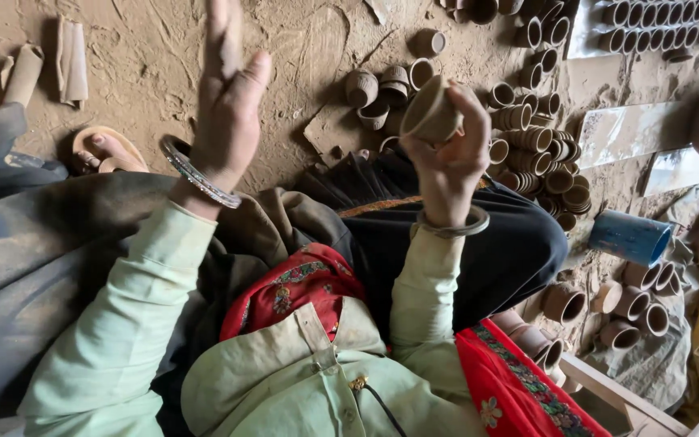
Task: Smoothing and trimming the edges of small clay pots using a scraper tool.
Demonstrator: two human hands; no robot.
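Many clay cups (540,154) — dusty earthen floor (147,57), blue tin (631,236)

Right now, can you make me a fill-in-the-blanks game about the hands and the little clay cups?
1. The right hand holds one small clay ____, gripped in its fingers.
2. The left hand is raised, open and holds ____.
3. Beside the clay cups on the ground lies a round can coloured ____.
4. Each wrist wears a ____, as on the left wrist.

Missing words: cup; nothing; blue; bangle
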